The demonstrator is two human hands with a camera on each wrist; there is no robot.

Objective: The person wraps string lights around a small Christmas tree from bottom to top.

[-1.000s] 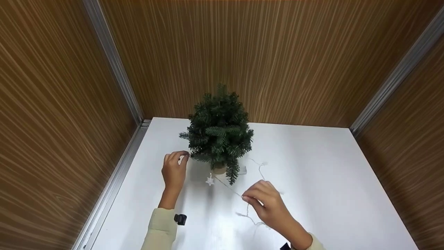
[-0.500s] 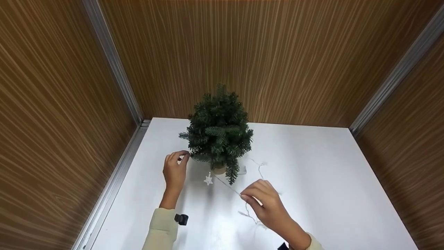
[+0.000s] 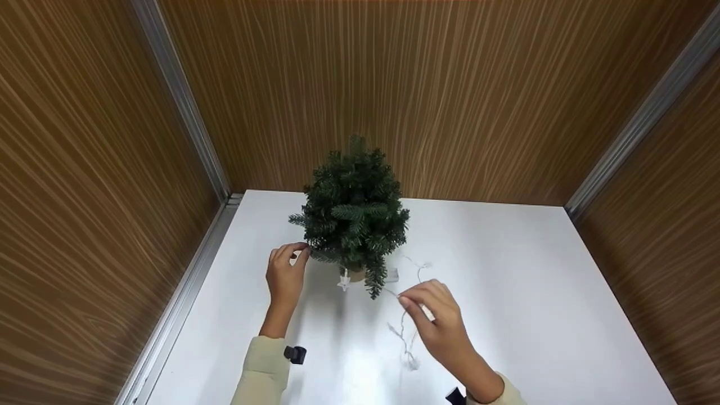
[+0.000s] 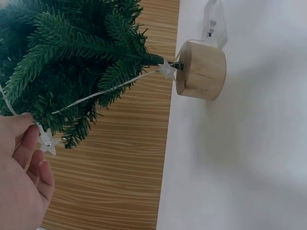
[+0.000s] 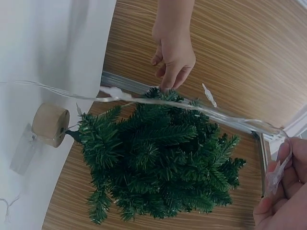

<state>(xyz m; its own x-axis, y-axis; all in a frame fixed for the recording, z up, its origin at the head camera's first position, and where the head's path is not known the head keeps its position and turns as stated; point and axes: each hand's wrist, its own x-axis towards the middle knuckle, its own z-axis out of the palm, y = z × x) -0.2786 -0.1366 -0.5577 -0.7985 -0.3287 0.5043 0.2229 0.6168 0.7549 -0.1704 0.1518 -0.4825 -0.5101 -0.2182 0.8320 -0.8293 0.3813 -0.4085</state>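
On the white table (image 3: 506,270) (head view), one tree (image 3: 354,208) is standing upright, nearer the left hand (image 3: 286,275); the right hand (image 3: 440,320) is pinching one light string (image 3: 402,336) running leftward toward it. Left wrist view: the left hand is pinching the string; two stars (image 4: 167,70) are showing. Right wrist view: the string is spanning the tree's front lengthwise; one clear box (image 5: 23,151) is lying beside one wooden base (image 5: 49,124).

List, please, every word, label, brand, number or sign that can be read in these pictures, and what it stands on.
None: no view shows any readable text or sign.
The tree, its wooden base and the string of star lights bear no legible marking.
The clear box near the base is too blurred to tell.
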